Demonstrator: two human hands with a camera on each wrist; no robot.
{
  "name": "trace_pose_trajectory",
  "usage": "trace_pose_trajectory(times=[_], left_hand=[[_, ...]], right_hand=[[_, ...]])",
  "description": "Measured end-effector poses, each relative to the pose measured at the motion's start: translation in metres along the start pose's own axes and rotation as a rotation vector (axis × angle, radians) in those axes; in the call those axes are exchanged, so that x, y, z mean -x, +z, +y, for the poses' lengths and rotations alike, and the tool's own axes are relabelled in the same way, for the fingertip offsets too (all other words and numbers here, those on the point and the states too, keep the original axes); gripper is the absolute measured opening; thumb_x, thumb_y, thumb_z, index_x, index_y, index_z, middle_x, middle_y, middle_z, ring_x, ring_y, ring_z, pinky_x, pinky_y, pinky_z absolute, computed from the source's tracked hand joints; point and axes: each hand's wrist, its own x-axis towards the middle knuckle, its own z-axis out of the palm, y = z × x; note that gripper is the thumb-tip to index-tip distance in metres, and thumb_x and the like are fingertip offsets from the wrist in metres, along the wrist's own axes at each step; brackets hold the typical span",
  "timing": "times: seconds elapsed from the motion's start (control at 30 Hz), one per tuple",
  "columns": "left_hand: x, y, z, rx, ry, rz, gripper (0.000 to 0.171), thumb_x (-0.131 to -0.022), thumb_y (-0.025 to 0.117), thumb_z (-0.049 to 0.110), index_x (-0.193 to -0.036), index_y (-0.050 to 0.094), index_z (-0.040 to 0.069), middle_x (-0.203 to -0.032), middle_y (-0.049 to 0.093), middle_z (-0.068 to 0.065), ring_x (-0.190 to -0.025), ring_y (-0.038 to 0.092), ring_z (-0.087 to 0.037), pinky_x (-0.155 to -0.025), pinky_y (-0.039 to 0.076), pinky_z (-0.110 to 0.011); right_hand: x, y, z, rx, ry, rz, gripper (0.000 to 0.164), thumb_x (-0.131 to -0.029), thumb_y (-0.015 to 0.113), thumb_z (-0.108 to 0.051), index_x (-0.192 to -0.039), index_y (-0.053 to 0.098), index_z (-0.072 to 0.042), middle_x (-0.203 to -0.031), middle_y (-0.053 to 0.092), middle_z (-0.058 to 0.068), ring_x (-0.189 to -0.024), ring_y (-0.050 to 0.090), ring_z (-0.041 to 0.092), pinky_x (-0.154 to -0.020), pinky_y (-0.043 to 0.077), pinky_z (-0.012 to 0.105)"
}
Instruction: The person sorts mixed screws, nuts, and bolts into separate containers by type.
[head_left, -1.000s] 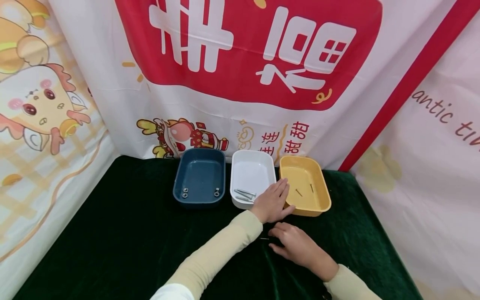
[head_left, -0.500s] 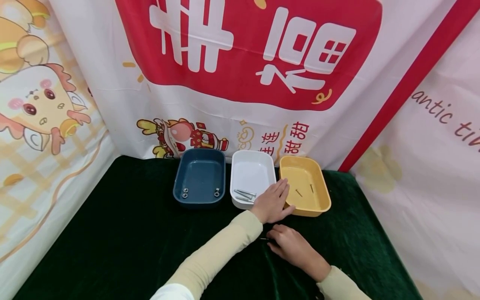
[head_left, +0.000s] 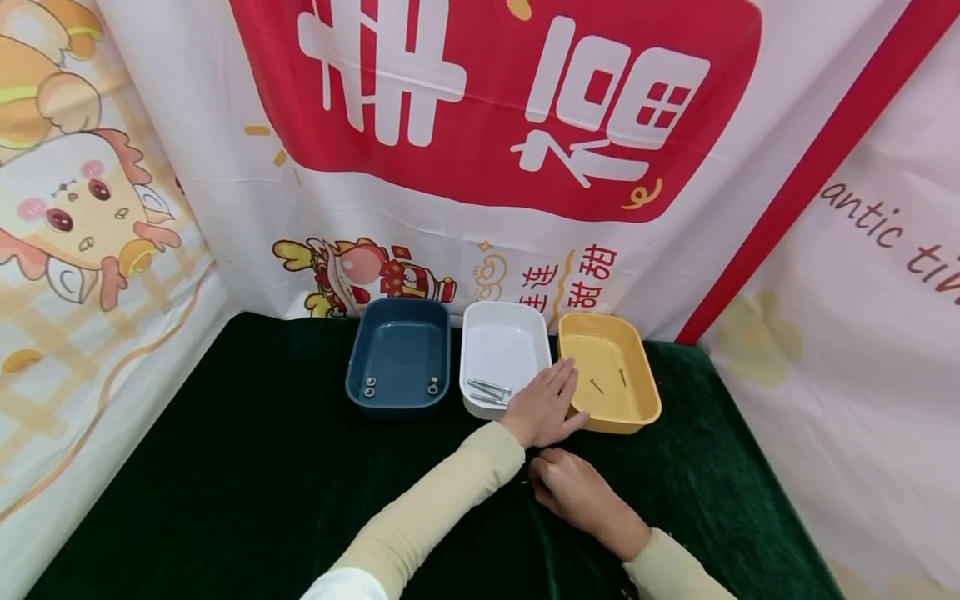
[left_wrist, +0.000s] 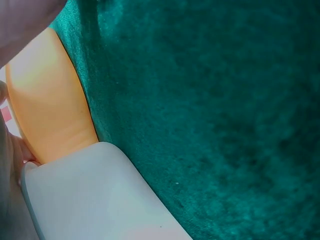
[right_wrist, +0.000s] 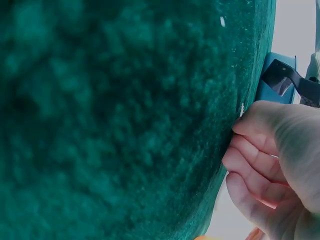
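Observation:
My left hand (head_left: 542, 406) lies across the near rims of the white tray (head_left: 506, 321) and the yellow tray (head_left: 647, 392), fingers extended. Long silvery bolts (head_left: 489, 390) lie in the white tray, partly beside my hand. Two small screws (head_left: 597, 386) lie apart in the yellow one. Just in front of the trays, my right hand (head_left: 581, 496) is down on the green cloth, thumb and fingertips together. A thin threaded tip of a screw (right_wrist: 242, 110) shows at that pinch in the right wrist view; the rest of it is hidden by the fingers.
A dark blue tray (head_left: 399, 342) stands left of the white one, with several nuts (head_left: 370, 387) near its front corners. Dark green velvet cloth (head_left: 247, 475) covers the table. A printed curtain (head_left: 480, 183) hangs right behind the trays.
My right hand has slid slightly left and its fingertips have closed over the small screw on the cloth, covering most of it. The left hand and trays stay put.

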Motion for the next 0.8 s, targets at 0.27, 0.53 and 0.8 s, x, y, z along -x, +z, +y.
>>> trace_pose_trajectory(times=[0.27,0.53,0.8], left_hand=[[0.002,-0.003,0.001,-0.008,0.001,0.015,0.080,-0.111,0.027,0.063,-0.169,0.022,0.008,-0.179,0.016,-0.009,-0.167,0.016,-0.022,-0.135,0.019,-0.034],[0.002,-0.003,0.001,-0.003,0.007,0.016,0.080,-0.111,0.027,0.062,-0.169,0.023,0.007,-0.179,0.017,-0.010,-0.167,0.016,-0.022,-0.135,0.020,-0.035],[0.002,-0.003,0.000,-0.004,0.007,0.029,0.079,-0.111,0.028,0.061,-0.168,0.025,0.007,-0.178,0.018,-0.010,-0.166,0.018,-0.022,-0.135,0.020,-0.033]], right_hand=[[0.002,-0.005,0.002,-0.072,0.015,-0.045,0.014,-0.087,0.081,-0.012,-0.083,0.069,-0.017,-0.079,0.062,-0.008,-0.070,0.054,0.000,-0.065,0.053,0.023],[0.009,-0.020,0.004,-0.095,0.010,-0.059,0.009,-0.088,0.078,-0.015,-0.083,0.072,-0.019,-0.078,0.062,-0.010,-0.068,0.054,-0.004,-0.064,0.054,0.020],[0.016,-0.042,0.006,-0.081,0.026,-0.053,0.016,-0.085,0.082,-0.013,-0.083,0.070,-0.022,-0.079,0.061,-0.012,-0.069,0.051,-0.005,-0.065,0.054,0.019]])
